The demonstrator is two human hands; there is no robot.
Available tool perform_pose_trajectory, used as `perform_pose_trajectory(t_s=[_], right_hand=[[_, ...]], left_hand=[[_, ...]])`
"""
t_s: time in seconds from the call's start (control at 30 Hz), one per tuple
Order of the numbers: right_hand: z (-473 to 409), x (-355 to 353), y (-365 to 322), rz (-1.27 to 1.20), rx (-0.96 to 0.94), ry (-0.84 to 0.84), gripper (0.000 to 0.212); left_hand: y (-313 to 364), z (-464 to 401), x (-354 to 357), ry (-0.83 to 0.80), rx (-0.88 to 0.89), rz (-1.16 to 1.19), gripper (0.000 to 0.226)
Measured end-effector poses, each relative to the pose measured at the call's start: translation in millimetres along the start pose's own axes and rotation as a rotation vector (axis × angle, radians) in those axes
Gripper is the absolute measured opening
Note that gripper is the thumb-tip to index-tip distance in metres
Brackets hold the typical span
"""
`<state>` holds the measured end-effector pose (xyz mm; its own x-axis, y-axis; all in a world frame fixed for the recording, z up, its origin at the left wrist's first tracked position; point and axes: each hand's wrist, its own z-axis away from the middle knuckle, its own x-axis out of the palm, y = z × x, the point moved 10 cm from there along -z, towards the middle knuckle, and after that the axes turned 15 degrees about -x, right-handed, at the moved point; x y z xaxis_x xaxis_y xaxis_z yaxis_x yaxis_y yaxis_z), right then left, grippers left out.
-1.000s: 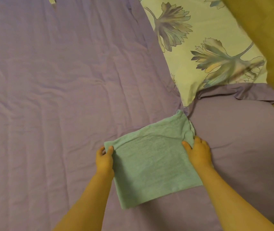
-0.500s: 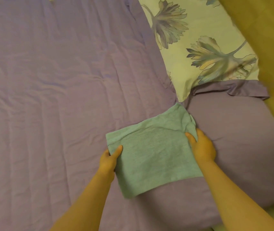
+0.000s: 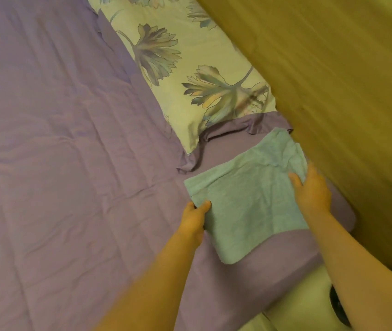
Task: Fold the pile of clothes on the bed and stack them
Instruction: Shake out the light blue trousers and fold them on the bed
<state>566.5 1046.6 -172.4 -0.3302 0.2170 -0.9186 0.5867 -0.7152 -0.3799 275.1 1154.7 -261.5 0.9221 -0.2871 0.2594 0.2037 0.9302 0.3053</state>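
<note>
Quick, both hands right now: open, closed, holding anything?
Left hand: pinches the left edge of the folded green cloth, thumb on top.
Right hand: grips the cloth's right edge.

Purple-sheeted bed (image 3: 58, 163), floral pillow (image 3: 190, 75)

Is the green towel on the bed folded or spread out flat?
Folded. The green towel lies as a compact rectangle on the purple sheet; both hands grip its sides.
</note>
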Motion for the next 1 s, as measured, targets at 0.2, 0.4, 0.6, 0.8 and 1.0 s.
perform_pose_trajectory(t_s=[0.2,0.4,0.6,0.8,1.0], right_hand=[[17,55,-12,-0.124,-0.068,-0.206,0.069],[85,131,-86,0.016,-0.314,-0.477,0.068],[102,154,-107,0.415,-0.177,-0.698,0.059],[156,157,-273,0.343,-0.607,-0.565,0.055],[264,167,-399,0.331,-0.822,-0.609,0.05]], left_hand=[[-1,3,-21,0.171,0.065,-0.28,0.05],[-4,23,-51,0.264,0.145,-0.637,0.059],[1,57,-99,0.293,0.19,-0.773,0.054],[-3,115,-195,0.407,0.168,-0.885,0.048],[-22,199,-314,0.554,0.161,-0.861,0.045]])
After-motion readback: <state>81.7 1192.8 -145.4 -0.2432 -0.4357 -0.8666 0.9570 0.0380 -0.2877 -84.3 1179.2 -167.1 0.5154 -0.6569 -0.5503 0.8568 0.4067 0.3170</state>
